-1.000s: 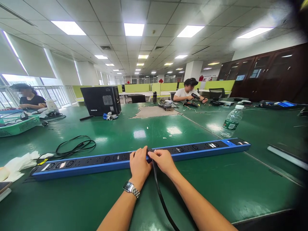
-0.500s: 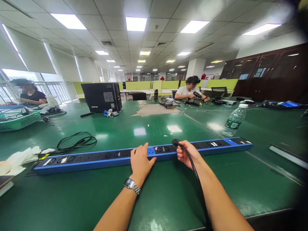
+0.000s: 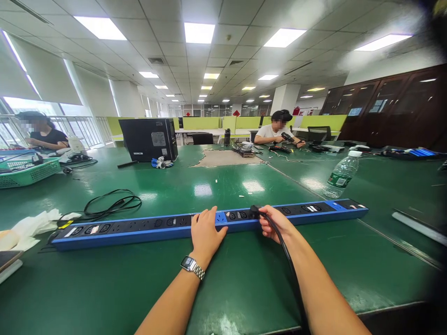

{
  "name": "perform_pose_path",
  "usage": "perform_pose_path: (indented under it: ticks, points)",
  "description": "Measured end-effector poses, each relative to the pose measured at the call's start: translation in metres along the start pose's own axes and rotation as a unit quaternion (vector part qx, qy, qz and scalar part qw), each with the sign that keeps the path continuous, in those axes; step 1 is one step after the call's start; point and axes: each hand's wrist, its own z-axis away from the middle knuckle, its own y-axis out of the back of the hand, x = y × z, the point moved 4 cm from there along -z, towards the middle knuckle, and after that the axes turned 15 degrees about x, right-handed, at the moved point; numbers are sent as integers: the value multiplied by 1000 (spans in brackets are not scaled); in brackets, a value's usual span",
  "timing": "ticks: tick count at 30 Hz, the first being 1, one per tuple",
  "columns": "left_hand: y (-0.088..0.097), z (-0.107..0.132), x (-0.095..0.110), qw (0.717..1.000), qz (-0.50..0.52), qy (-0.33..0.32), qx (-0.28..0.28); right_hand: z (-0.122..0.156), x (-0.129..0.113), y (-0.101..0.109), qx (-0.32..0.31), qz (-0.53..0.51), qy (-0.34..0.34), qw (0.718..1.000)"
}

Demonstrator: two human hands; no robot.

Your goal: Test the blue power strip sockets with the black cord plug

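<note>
A long blue power strip (image 3: pixel 139 230) with black sockets lies across the green table (image 3: pixel 216 186) in front of me. My left hand (image 3: pixel 205 232) rests flat on its middle, fingers stretched over the top, a metal watch on the wrist. My right hand (image 3: pixel 275 222) is closed around a black plug (image 3: pixel 254 210) that sits down on a socket of the strip. The plug's black cable (image 3: pixel 288 260) runs back along my right forearm toward me.
A coiled black cord (image 3: pixel 111 204) and white cloths (image 3: pixel 31 225) lie at the left. A water bottle (image 3: pixel 340 174) stands at the right. A black computer case (image 3: pixel 148 138), a green basket (image 3: pixel 28 171) and two seated people are farther back.
My right hand pulled the plug out near my left hand, carried it to the right, and has now lowered it onto a socket farther right. The left hand flattened on the strip.
</note>
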Motion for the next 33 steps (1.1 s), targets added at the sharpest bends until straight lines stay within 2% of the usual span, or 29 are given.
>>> perform_pose_path:
  ticks: [11,18,26,28,31,33]
  points:
    - [2,0,1,1000,-15,-6,0,3,10,11,21,58,12,998]
    - [2,1,1,1000,-15,-6,1,-3,12,6,43,23,79,996]
    - [0,1,1,1000,-14,-9,2,-3,9,4,59,-27,104,992]
    - [1,1,0,1000,-14,-7,2,0,6,3,42,-66,116,990]
    - [2,1,-1,1000,-5,-5,3,8,1,-2,-19,-150,160,975]
    - [2,1,-1,1000,9,-5,5,13,2,-9,-53,-139,187,971]
